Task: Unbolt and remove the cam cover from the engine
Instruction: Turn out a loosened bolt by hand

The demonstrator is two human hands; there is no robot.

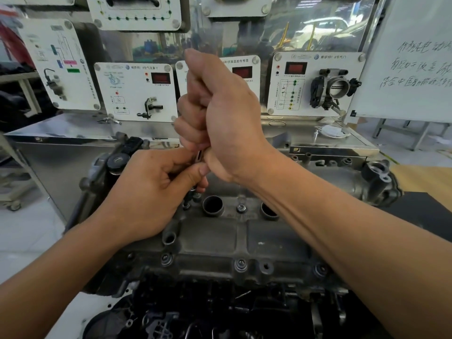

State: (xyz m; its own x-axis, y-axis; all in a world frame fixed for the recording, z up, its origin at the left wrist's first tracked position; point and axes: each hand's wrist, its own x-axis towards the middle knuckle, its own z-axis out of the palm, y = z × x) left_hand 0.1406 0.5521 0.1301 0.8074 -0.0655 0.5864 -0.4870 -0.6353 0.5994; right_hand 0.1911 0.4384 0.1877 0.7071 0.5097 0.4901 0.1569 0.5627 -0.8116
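Note:
The grey cam cover (220,238) lies across the top of the engine, with round plug wells (212,205) and bolts (241,264) along its near edge. My right hand (220,118) is a closed fist around the upright handle of a wrench, most of it hidden in the fist. My left hand (151,189) pinches the tool's metal shaft (199,156) just below the fist, above a bolt at the cover's far left. The tool's tip is hidden behind my fingers.
A steel bench (73,128) stands behind the engine with white sensor display boards (137,91) and a throttle body (335,88). A whiteboard (411,57) stands at the right. Dark engine parts (195,314) fill the near edge.

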